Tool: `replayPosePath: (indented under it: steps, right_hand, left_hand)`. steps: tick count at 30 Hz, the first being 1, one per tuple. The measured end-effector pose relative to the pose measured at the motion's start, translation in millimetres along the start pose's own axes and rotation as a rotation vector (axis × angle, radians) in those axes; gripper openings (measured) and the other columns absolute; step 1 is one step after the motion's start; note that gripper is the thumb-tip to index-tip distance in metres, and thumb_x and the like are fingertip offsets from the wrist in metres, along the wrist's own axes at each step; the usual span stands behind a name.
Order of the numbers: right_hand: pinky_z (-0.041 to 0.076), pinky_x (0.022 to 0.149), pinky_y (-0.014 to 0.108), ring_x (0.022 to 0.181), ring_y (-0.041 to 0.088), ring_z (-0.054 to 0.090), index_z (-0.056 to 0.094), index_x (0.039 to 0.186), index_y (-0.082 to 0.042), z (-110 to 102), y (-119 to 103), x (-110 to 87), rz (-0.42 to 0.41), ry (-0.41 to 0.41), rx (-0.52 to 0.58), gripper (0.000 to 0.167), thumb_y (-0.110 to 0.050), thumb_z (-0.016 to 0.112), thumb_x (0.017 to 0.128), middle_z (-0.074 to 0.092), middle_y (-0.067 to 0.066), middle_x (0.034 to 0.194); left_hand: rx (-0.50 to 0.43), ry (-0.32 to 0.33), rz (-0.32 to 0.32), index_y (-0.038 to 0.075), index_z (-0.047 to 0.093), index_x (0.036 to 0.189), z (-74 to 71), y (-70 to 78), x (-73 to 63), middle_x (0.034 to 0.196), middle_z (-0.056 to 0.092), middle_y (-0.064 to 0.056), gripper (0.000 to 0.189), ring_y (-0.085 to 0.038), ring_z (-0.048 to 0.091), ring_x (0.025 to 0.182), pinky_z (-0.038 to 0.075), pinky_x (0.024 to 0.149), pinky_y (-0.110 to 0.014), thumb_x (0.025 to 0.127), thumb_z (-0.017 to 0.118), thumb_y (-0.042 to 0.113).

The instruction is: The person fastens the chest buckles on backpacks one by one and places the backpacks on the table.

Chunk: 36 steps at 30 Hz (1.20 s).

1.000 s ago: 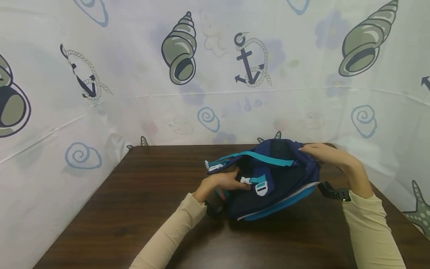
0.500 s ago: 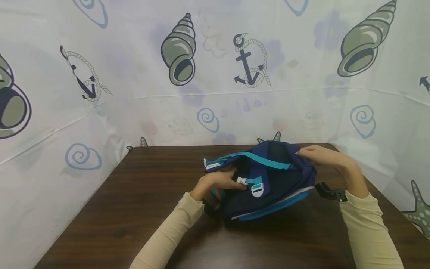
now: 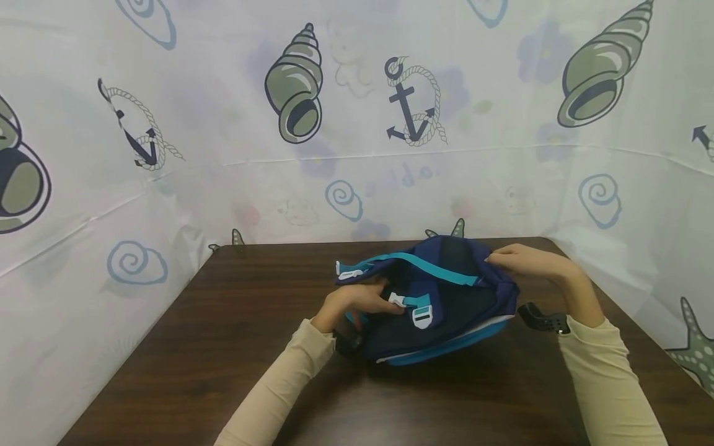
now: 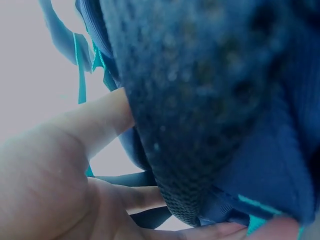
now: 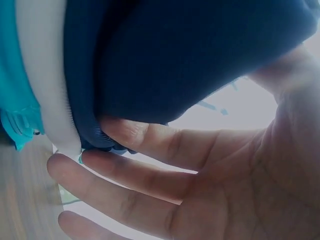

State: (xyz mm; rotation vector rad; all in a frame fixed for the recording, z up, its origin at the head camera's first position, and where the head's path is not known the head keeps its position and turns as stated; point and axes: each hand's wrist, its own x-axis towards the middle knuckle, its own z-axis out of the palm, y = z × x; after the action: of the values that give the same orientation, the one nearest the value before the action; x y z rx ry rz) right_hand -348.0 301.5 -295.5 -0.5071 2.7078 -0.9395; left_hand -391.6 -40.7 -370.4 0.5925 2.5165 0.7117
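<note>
Backpack [image 3: 463, 303] has shifted slightly leftward, held between left grip [image 3: 359, 298] and right grip [image 3: 530, 261].

Faint lettering [image 3: 411, 177] on the printed white sheet [image 3: 234, 111], below the central anchor motif [image 3: 406, 108], too pale to make out; no text, label, brand or number legible in the 3 views.

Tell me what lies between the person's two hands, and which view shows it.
The dark blue backpack lies between the left hand and right hand, with a turquoise strap and white buckle on it; the head view shows this.
</note>
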Motion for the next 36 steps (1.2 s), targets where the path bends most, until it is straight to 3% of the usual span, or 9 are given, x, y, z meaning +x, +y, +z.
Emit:
replayPosePath:
  steps: [4,6,9,13,16,18,22,26,36]
  right_hand:
    - [0.038,0.061,0.027,0.054,0.009,0.035,0.045,0.072,-0.013,1.1,-0.3,2.2,0.011,-0.009,-0.012,0.035,-0.022,0.04,0.106,0.035,-0.005,0.061]
    - [0.038,0.063,0.028,0.057,0.009,0.038,0.047,0.074,-0.013,1.9,0.2,3.7,0.013,-0.014,-0.02,0.034,-0.023,0.04,0.105,0.036,-0.005,0.063]
    - [0.04,0.066,0.029,0.061,0.011,0.042,0.05,0.076,-0.012,2.9,1.5,5.8,0.011,-0.019,-0.024,0.033,-0.023,0.04,0.105,0.039,-0.004,0.066]
    - [0.041,0.068,0.03,0.064,0.014,0.044,0.05,0.076,-0.011,4.6,4.6,8.0,0.006,-0.023,-0.025,0.033,-0.024,0.04,0.106,0.041,-0.002,0.069]
    - [0.041,0.069,0.032,0.067,0.016,0.045,0.049,0.075,-0.012,6.0,6.1,8.3,0.004,-0.033,-0.041,0.034,-0.025,0.04,0.106,0.041,0.0,0.07]
    - [0.041,0.07,0.033,0.067,0.017,0.045,0.049,0.075,-0.01,7.2,6.6,9.2,0.01,-0.048,-0.055,0.035,-0.025,0.041,0.106,0.042,0.001,0.071]
    - [0.051,0.08,0.037,0.083,0.018,0.059,0.063,0.096,0.001,10.1,7.9,12.1,0.029,-0.078,-0.081,0.036,-0.028,0.044,0.105,0.06,0.007,0.088]
    - [0.053,0.096,0.051,0.104,0.024,0.067,0.057,0.129,0.011,12.9,10.9,14.7,0.049,-0.087,-0.098,0.052,-0.033,0.045,0.105,0.065,0.02,0.121]
    - [0.056,0.087,0.046,0.099,0.02,0.065,0.063,0.121,0.007,19.1,14.9,22.8,0.035,-0.11,-0.078,0.044,-0.029,0.044,0.105,0.066,0.013,0.112]
  left_hand:
    - [0.022,0.017,0.017,0.011,0.014,0.161,-0.3,-0.9,-0.7,0.167,0.017,-0.012,0.095,-0.035,0.045,0.137,0.057,0.087,-0.047,0.092,0.063,0.054]
    - [0.02,0.018,0.015,0.01,0.014,0.161,-0.7,-1.4,-0.7,0.167,0.015,-0.012,0.094,-0.035,0.04,0.141,0.057,0.09,-0.049,0.092,0.063,0.053]
    - [0.051,0.027,0.022,0.007,0.014,0.16,-2.5,-0.8,-0.8,0.167,0.014,-0.013,0.093,-0.033,0.031,0.147,0.048,0.105,-0.048,0.093,0.062,0.052]
    - [0.016,0.014,-0.009,0.011,0.012,0.161,-4.5,-0.3,-1.5,0.168,0.012,-0.012,0.093,-0.036,0.048,0.135,0.054,0.097,-0.049,0.094,0.062,0.051]
    - [-0.032,-0.002,-0.038,0.016,0.009,0.162,-5.6,-0.7,-2.4,0.168,0.011,-0.012,0.094,-0.037,0.063,0.112,0.061,0.071,-0.048,0.093,0.064,0.051]
    - [-0.035,-0.002,-0.043,0.018,0.01,0.162,-6.7,-1.5,-3.5,0.167,0.014,-0.012,0.094,-0.037,0.066,0.105,0.061,0.067,-0.046,0.093,0.064,0.051]
    - [-0.029,0.021,-0.058,0.02,0.015,0.161,-9.5,-3.0,-6.4,0.163,0.025,-0.014,0.09,-0.035,0.064,0.109,0.061,0.069,-0.047,0.093,0.064,0.05]
    - [-0.016,0.028,-0.08,0.02,0.016,0.161,-11.7,-4.0,-8.1,0.161,0.029,-0.014,0.088,-0.037,0.063,0.109,0.061,0.073,-0.05,0.093,0.064,0.05]
    - [0.001,0.034,-0.087,0.019,0.015,0.161,-12.6,-4.3,-7.4,0.162,0.028,-0.014,0.088,-0.04,0.057,0.12,0.06,0.075,-0.052,0.094,0.062,0.05]
